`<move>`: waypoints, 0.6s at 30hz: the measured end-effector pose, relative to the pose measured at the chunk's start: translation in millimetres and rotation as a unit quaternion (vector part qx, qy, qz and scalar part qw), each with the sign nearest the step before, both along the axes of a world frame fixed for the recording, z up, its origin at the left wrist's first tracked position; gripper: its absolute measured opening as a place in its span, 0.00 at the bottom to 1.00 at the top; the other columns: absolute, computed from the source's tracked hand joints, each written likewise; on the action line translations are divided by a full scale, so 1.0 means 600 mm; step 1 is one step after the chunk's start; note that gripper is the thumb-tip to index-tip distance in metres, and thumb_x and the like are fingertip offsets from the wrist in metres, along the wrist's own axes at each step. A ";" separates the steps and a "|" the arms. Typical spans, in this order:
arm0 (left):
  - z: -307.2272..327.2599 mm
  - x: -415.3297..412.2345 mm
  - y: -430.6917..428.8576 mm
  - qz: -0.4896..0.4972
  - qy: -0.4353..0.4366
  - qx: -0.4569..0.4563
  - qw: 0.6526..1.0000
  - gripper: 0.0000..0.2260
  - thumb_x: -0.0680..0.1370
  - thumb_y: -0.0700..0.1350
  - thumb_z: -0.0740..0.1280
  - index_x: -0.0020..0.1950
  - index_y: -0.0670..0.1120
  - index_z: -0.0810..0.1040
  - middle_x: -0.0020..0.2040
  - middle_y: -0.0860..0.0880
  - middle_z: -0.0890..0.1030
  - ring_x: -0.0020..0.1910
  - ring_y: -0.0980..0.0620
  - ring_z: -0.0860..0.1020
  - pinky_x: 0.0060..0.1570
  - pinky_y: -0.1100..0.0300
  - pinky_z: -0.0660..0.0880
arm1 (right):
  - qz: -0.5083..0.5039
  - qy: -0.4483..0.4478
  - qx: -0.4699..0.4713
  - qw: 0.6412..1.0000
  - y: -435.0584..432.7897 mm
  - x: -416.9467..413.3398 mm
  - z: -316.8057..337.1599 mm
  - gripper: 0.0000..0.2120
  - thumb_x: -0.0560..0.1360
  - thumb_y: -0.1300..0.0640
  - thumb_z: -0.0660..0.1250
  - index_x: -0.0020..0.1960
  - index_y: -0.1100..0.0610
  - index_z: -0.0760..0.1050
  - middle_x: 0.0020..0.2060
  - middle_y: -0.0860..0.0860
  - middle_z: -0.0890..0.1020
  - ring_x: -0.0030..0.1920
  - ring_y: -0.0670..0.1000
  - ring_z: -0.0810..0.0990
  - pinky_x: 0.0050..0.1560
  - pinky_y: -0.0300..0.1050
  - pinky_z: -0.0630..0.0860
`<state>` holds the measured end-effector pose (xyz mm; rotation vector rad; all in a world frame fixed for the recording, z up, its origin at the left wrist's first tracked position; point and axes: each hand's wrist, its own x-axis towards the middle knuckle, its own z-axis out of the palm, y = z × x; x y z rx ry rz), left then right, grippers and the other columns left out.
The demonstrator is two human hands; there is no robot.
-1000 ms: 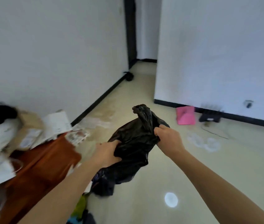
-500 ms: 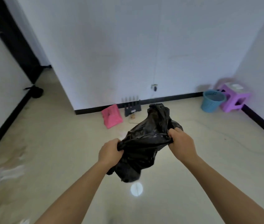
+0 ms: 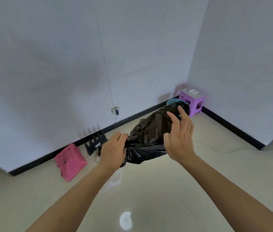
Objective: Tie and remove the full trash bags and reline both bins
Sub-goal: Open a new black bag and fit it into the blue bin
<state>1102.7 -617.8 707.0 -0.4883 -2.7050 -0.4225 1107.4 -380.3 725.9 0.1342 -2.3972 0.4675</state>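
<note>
A crumpled black trash bag (image 3: 149, 136) hangs in the air in front of me, stretched between my hands. My left hand (image 3: 114, 149) is closed around the bag's bunched lower left end. My right hand (image 3: 180, 138) lies against the bag's right side with its fingers spread and raised, not clenched on the plastic. Behind the bag's top end only the rim of a blue bin (image 3: 172, 101) shows, standing in the far corner of the room.
A purple plastic stool (image 3: 193, 102) stands in the corner beside the blue bin. A pink bag (image 3: 70, 160) and a black rack (image 3: 95, 143) lie against the wall's black skirting at left. A thin cable (image 3: 224, 149) runs across the pale floor at right.
My view has swung right, from the cluttered brown table to the corner with the bin and stool. My right hand has loosened its grip and opened its fingers on the bag.
</note>
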 end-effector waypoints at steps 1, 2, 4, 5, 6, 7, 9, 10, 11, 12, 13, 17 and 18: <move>0.008 -0.043 0.019 -0.020 0.004 -0.014 1.000 0.17 0.65 0.34 0.75 0.50 0.44 0.76 0.44 0.47 0.76 0.35 0.45 0.78 0.28 0.59 0.69 | -0.009 0.006 0.004 1.000 0.018 -0.030 0.010 0.31 0.68 0.62 0.61 0.72 0.63 0.67 0.74 0.65 0.62 0.73 0.65 0.63 0.72 0.60 0.60; 0.012 -0.083 0.042 -0.040 0.006 -0.019 0.999 0.18 0.64 0.34 0.75 0.50 0.44 0.76 0.44 0.47 0.77 0.35 0.45 0.78 0.28 0.59 0.71 | -0.024 -0.004 0.023 0.999 0.041 -0.058 0.012 0.33 0.67 0.61 0.62 0.73 0.62 0.66 0.74 0.64 0.62 0.74 0.65 0.61 0.73 0.62 0.59; 0.013 -0.160 0.101 -0.083 -0.001 -0.016 0.996 0.18 0.65 0.34 0.75 0.51 0.44 0.76 0.45 0.47 0.77 0.36 0.46 0.78 0.31 0.59 0.72 | -0.072 -0.064 0.090 0.991 0.103 -0.115 0.005 0.41 0.64 0.59 0.64 0.77 0.60 0.60 0.76 0.63 0.61 0.77 0.65 0.57 0.75 0.66 0.53; 0.010 -0.198 0.134 -0.100 -0.008 -0.013 0.995 0.17 0.66 0.34 0.75 0.51 0.44 0.75 0.46 0.47 0.76 0.37 0.47 0.78 0.33 0.60 0.72 | -0.107 -0.116 0.123 0.980 0.142 -0.145 0.000 0.44 0.63 0.58 0.65 0.78 0.59 0.57 0.76 0.62 0.62 0.77 0.64 0.57 0.75 0.66 0.51; 0.006 -0.236 0.169 -0.115 -0.017 -0.010 0.993 0.16 0.67 0.35 0.75 0.51 0.44 0.75 0.47 0.47 0.76 0.38 0.47 0.78 0.34 0.60 0.72 | -0.142 -0.184 0.152 0.961 0.182 -0.176 -0.008 0.44 0.65 0.57 0.66 0.79 0.57 0.56 0.74 0.60 0.66 0.76 0.63 0.59 0.75 0.66 0.49; 0.000 -0.273 0.205 -0.126 -0.031 -0.008 0.991 0.15 0.68 0.37 0.74 0.51 0.44 0.74 0.47 0.47 0.75 0.39 0.47 0.77 0.36 0.60 0.74 | -0.169 -0.258 0.175 0.935 0.224 -0.205 -0.020 0.40 0.69 0.55 0.66 0.78 0.55 0.58 0.70 0.58 0.72 0.74 0.61 0.65 0.75 0.65 0.49; -0.016 -0.348 0.277 -0.148 -0.071 -0.006 0.986 0.14 0.70 0.42 0.73 0.51 0.45 0.72 0.49 0.48 0.72 0.41 0.48 0.75 0.39 0.56 0.77 | -0.186 -0.347 0.190 0.900 0.309 -0.265 -0.049 0.22 0.76 0.51 0.62 0.69 0.51 0.69 0.58 0.52 0.81 0.62 0.56 0.77 0.71 0.58 0.59; -0.023 -0.385 0.313 -0.160 -0.097 -0.014 0.982 0.15 0.71 0.46 0.73 0.52 0.45 0.70 0.50 0.49 0.70 0.43 0.50 0.74 0.42 0.55 0.77 | -0.185 -0.367 0.181 0.894 0.350 -0.296 -0.061 0.15 0.78 0.51 0.59 0.63 0.50 0.73 0.54 0.51 0.81 0.57 0.55 0.79 0.65 0.54 0.67; -0.029 -0.421 0.347 -0.173 -0.128 -0.027 0.976 0.18 0.71 0.49 0.73 0.53 0.46 0.70 0.51 0.50 0.68 0.44 0.51 0.73 0.44 0.55 0.77 | -0.186 -0.383 0.163 0.890 0.388 -0.324 -0.071 0.13 0.79 0.52 0.58 0.60 0.51 0.75 0.54 0.51 0.81 0.54 0.54 0.79 0.58 0.50 0.71; -0.035 -0.455 0.379 -0.187 -0.158 -0.038 0.969 0.21 0.69 0.54 0.73 0.55 0.47 0.69 0.52 0.51 0.67 0.45 0.52 0.72 0.47 0.54 0.77 | -0.192 -0.394 0.143 0.887 0.422 -0.352 -0.079 0.13 0.79 0.52 0.57 0.59 0.51 0.76 0.54 0.51 0.80 0.54 0.54 0.79 0.54 0.49 0.72; -0.034 -0.487 0.407 -0.202 -0.191 -0.046 0.960 0.25 0.67 0.59 0.74 0.56 0.48 0.69 0.53 0.52 0.66 0.47 0.52 0.71 0.49 0.54 0.77 | -0.200 -0.394 0.124 0.888 0.451 -0.379 -0.084 0.13 0.80 0.52 0.57 0.58 0.53 0.76 0.54 0.52 0.79 0.54 0.55 0.78 0.52 0.49 0.72; -0.002 -0.616 0.505 -0.205 -0.288 -0.037 0.935 0.38 0.64 0.78 0.63 0.64 0.53 0.69 0.57 0.55 0.66 0.55 0.55 0.71 0.58 0.57 0.72 | -0.225 -0.342 0.093 0.908 0.548 -0.506 -0.066 0.10 0.80 0.55 0.55 0.59 0.56 0.69 0.53 0.54 0.76 0.51 0.56 0.77 0.49 0.51 0.72; 0.006 -0.651 0.523 -0.194 -0.298 -0.017 0.934 0.37 0.66 0.78 0.60 0.64 0.53 0.70 0.57 0.55 0.67 0.56 0.55 0.71 0.59 0.57 0.72 | -0.226 -0.335 0.078 0.911 0.568 -0.538 -0.051 0.10 0.80 0.57 0.55 0.60 0.57 0.67 0.51 0.54 0.77 0.49 0.57 0.79 0.47 0.52 0.73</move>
